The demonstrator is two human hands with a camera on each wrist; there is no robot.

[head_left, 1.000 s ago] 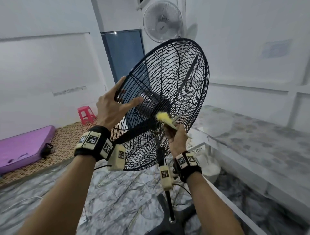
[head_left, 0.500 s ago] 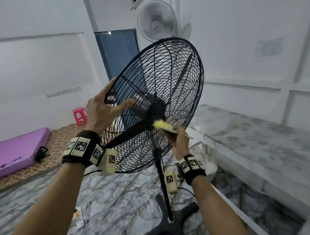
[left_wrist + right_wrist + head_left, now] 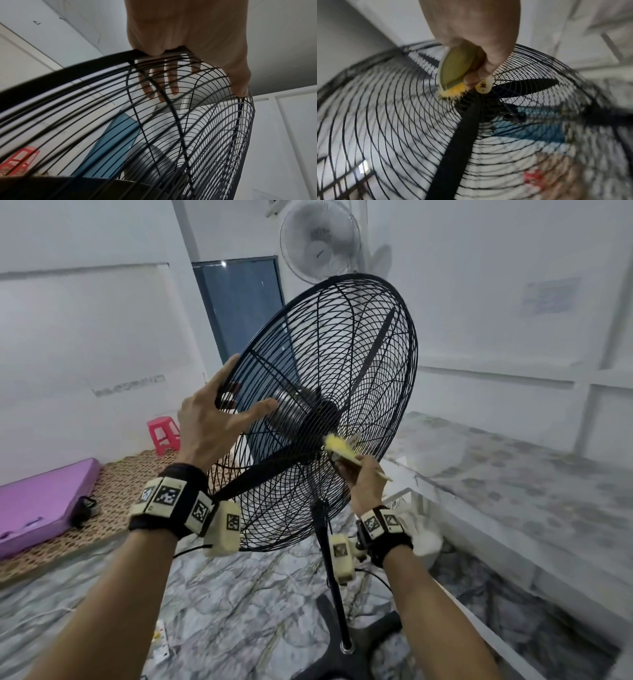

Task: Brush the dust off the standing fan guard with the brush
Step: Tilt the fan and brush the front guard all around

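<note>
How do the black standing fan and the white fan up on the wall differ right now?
The black wire-guard standing fan is close, on a floor pole; the white wall-mounted fan hangs high behind it. The left hand holds the black fan's rim while the right hand brushes it; nobody touches the white one. Both have round guards.

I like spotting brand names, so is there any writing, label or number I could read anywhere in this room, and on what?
No text can be read.
White wall fan: a small dark hub mark, too small to read.
Paper on the right wall: blurred.
Wrist bands: black-and-white square code patterns only, no letters.
Brush: a dark mark on its pale tip, blurred.
</note>
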